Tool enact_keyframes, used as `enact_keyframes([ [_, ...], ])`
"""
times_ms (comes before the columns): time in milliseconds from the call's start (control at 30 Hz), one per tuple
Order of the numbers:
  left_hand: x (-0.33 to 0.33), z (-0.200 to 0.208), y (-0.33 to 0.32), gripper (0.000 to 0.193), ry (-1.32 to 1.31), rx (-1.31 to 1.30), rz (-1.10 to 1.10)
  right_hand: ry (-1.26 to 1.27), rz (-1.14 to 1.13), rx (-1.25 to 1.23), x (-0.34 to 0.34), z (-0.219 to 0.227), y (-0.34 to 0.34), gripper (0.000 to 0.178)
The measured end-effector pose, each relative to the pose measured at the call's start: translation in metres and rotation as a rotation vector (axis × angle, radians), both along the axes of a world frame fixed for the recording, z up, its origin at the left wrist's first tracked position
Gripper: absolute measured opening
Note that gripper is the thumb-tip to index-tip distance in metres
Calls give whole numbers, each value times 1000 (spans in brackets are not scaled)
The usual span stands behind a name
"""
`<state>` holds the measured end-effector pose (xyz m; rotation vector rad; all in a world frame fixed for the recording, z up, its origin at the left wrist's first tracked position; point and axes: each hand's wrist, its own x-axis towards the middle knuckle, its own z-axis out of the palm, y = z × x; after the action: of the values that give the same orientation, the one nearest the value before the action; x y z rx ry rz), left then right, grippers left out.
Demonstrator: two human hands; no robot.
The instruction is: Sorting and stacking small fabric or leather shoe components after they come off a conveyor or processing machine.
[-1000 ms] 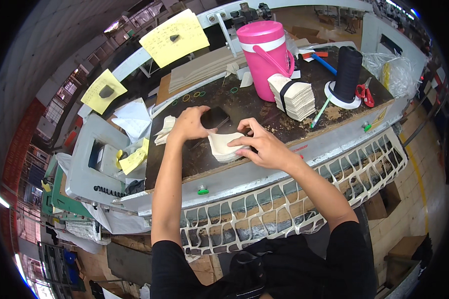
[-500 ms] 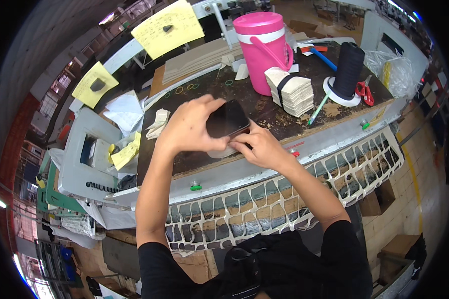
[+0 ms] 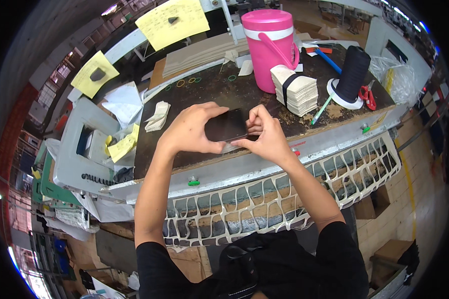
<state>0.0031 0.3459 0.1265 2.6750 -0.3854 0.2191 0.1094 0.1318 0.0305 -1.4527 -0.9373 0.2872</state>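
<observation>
My left hand (image 3: 188,130) spans a black, glossy, flat slab that looks like a smartphone (image 3: 226,125), its thumb along the near edge and its fingers at the far edge. At the slab's right end is my right hand (image 3: 267,135), its fingers curled and its thumb reaching to the near right corner. A small pale scrap (image 3: 228,148) shows below the near edge, close to both thumbs; most of it is hidden. Left of my left hand lies a small stack of cream fabric pieces (image 3: 157,116). A strapped bundle of cream pieces (image 3: 295,92) stands to the right.
On the worn dark tabletop (image 3: 204,97) stand a pink jug (image 3: 268,55) and a black thread cone (image 3: 353,72). Red scissors (image 3: 368,94) and a green pen (image 3: 322,109) lie nearby. White netting (image 3: 244,214) hangs along the front edge. Yellow notes (image 3: 172,22) are at the back.
My right fingers have drawn back from the slab's near edge and curled beside its right end. Less of the pale scrap shows. The whole view has shifted slightly.
</observation>
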Motion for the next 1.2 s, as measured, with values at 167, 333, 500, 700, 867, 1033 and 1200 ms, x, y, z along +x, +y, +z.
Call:
enact_keyframes([
  [167,-2,-8,-2,80,22,-8,12,30,-10,-55,-2,1,-1,75],
  [333,-24,-11,12,91,76,-129,-50,-172,13,-87,-7,6,-4,107],
  [500,-33,-19,1,87,65,-99,86,-108,3,-210,-3,15,-5,114],
  [700,-11,-30,3,84,27,-100,92,-238,-95,-257,14,11,3,111],
  [867,30,-35,14,84,43,-104,71,-227,-160,-358,40,20,-2,110],
  [1033,68,-44,6,83,12,-112,-9,-278,-274,-295,53,14,-13,106],
  [1200,83,-43,3,81,-27,-4,-32,-262,-334,-345,49,9,-23,94],
])
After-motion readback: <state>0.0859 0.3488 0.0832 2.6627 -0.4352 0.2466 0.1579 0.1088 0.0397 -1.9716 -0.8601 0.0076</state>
